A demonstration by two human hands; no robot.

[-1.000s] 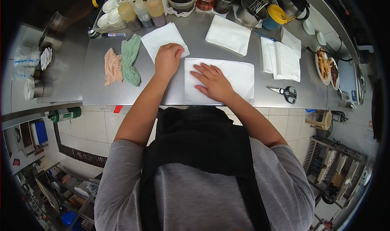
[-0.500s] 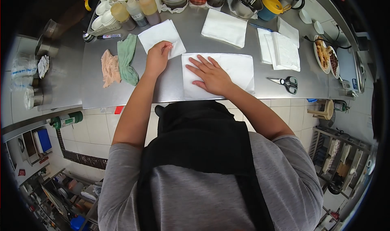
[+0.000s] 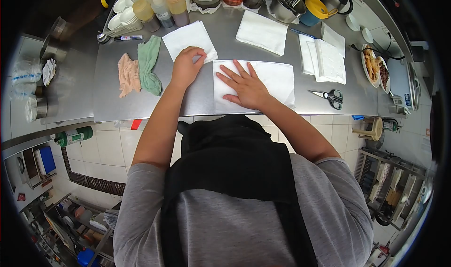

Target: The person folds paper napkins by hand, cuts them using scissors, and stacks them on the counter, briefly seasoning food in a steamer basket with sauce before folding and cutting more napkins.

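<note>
The left hand [image 3: 189, 65] rests at the near right corner of a square of white paper [image 3: 184, 36]. Its fingers are bent in, and the thumb is close to the fingertips, so the gap there is very small. I cannot tell if they pinch the paper or just touch it.

The right hand [image 3: 245, 87] lies palm down on a wide white sheet [image 3: 278, 84]. Its fingers are spread wide, with gaps between them, and the thumb points out to the side. They press on the sheet and hold nothing.

The wide sheet is at the near edge of the shiny metal table [image 3: 197, 98], right in front of the person. The square paper is farther back, to its left. A green cloth [image 3: 149, 65] lies left of the square paper. Black-handled scissors [image 3: 335, 99] lie to the right of the wide sheet. Another white stack [image 3: 262, 32] sits behind it.
</note>
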